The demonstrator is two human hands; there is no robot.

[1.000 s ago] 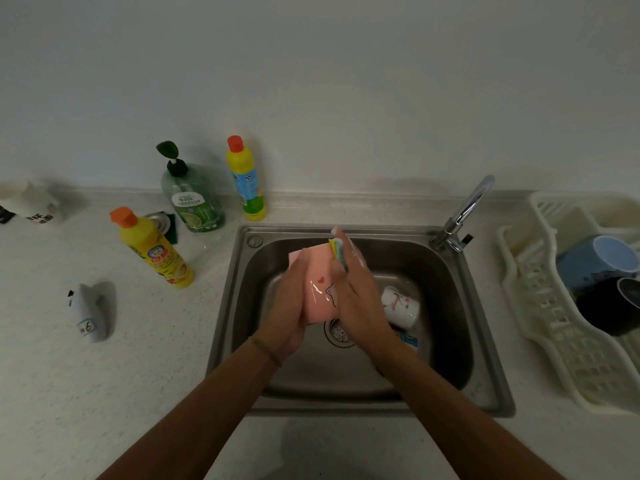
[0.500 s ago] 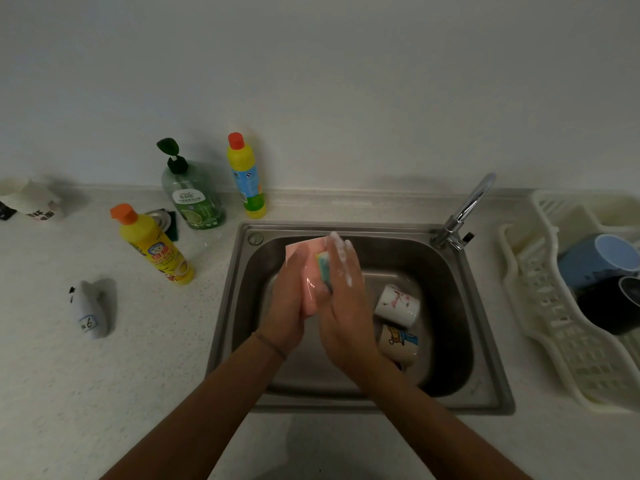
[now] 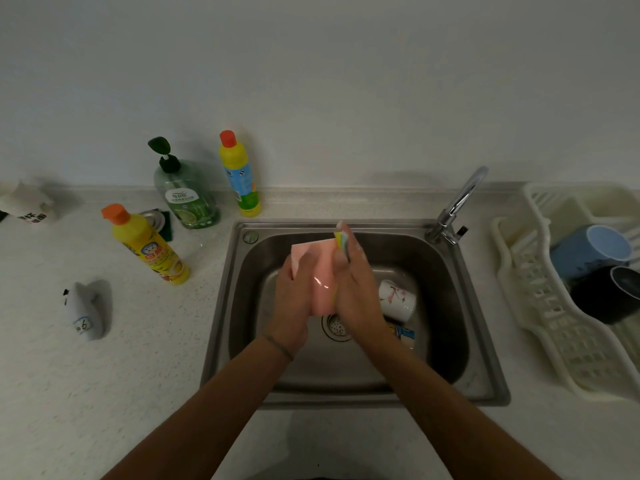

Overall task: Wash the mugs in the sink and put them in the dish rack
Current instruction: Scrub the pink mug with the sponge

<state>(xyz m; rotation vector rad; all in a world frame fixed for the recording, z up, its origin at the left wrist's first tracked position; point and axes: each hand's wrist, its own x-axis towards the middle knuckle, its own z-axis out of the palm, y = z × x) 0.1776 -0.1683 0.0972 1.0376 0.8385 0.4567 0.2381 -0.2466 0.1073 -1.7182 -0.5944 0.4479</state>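
Note:
Over the steel sink point(image 3: 460, 327) my left hand point(image 3: 294, 306) holds a pink mug point(image 3: 320, 275) upright. My right hand point(image 3: 356, 289) presses a yellow and green sponge point(image 3: 341, 242) against the mug's right side, with foam on the fingers. A white mug with a pink flower print point(image 3: 396, 299) lies on its side in the basin to the right of my hands. Below it a second mug with a blue and yellow picture point(image 3: 403, 332) is partly hidden by my right forearm. In the cream dish rack point(image 3: 554, 341) at the right lie a blue mug point(image 3: 595, 249) and a black mug point(image 3: 613, 292).
A chrome tap point(image 3: 457, 202) stands at the sink's back right corner. On the counter to the left are a green soap pump bottle point(image 3: 185, 192), two yellow bottles point(image 3: 147, 247) point(image 3: 240, 174), and a white mug lying on its side point(image 3: 85, 311). Another white object point(image 3: 24, 206) sits at the far left.
My right hand slid the sponge along the pink mug's side, first down, then back up to its rim. The mug has stayed in my left hand over the sink.

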